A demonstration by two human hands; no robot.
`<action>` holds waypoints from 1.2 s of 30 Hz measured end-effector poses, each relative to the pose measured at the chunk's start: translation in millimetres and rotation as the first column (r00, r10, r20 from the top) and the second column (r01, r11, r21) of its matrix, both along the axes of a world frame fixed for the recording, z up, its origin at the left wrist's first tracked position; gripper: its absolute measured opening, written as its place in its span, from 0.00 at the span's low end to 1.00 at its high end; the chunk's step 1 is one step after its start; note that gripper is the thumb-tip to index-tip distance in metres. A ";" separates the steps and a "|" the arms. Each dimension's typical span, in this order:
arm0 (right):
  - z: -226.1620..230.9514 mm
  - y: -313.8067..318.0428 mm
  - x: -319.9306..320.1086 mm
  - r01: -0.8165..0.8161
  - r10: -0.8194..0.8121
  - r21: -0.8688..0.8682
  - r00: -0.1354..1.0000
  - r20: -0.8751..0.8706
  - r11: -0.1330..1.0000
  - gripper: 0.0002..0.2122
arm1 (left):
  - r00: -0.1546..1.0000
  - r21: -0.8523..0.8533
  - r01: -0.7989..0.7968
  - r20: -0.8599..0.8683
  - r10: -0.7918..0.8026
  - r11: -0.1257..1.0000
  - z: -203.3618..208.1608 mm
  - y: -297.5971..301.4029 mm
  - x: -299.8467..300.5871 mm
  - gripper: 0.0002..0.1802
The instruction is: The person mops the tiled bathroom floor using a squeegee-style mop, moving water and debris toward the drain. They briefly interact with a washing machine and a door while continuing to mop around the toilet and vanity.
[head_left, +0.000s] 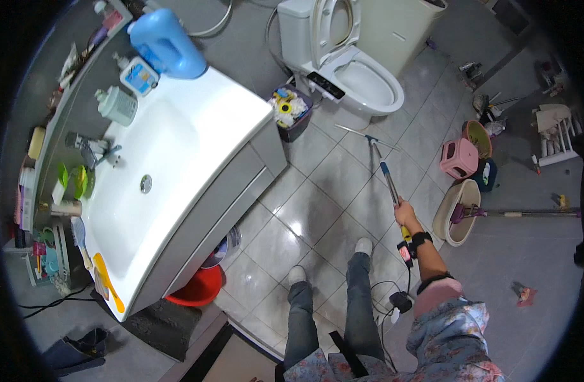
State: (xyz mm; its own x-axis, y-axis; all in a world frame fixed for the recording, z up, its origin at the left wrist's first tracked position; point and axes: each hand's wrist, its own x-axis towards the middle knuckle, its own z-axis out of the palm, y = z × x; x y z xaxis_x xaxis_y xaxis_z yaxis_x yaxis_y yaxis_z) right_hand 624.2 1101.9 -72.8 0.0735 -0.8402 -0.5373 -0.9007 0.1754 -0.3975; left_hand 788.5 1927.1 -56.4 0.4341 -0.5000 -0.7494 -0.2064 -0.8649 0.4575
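My right hand point(404, 212) is wrapped round the pole of a floor squeegee point(385, 170). The pole is metal with blue fittings, and its yellow grip end sticks out below the hand. Its wide thin blade point(352, 130) is at the tiled floor in front of the toilet point(365, 83), whose lid and seat are up. A dark band with a small device is strapped round my right wrist. Of my left hand point(256, 380), only a sliver of fingers shows at the lower edge, so its pose is hidden.
A white washbasin cabinet point(196, 146) fills the left, with bottles along its back. A purple bin point(296, 127) stands between cabinet and toilet. On the right are a pink stool point(458, 158) and a cream bucket point(456, 213) with a mop. A red basin point(198, 288) sits below the cabinet.
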 end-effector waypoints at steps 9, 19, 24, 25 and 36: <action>-59.4 24.1 43.1 -0.019 0.018 -0.004 0.993 -0.112 1.000 0.24 | 0.982 0.106 -0.187 -0.005 0.189 0.977 15.3 22.7 20.5 0.17; -28.6 183.1 31.9 -0.129 0.128 0.000 0.987 -0.102 0.992 0.25 | 0.933 0.033 -0.309 -0.180 0.310 0.950 -6.4 9.6 1.2 0.22; 23.8 266.4 16.0 -0.176 0.187 0.107 0.976 -0.108 0.979 0.27 | 0.897 0.020 -0.380 -0.235 0.374 0.925 -16.8 3.9 4.1 0.23; 33.0 270.2 16.0 -0.191 0.201 0.111 0.976 -0.085 0.975 0.26 | 0.895 0.017 -0.386 -0.235 0.379 0.922 -19.1 3.3 4.6 0.23; 105.9 159.4 27.5 0.104 -0.126 0.297 0.990 0.057 0.949 0.22 | 0.912 0.009 -0.362 -0.206 0.356 0.932 -31.3 -0.9 24.3 0.21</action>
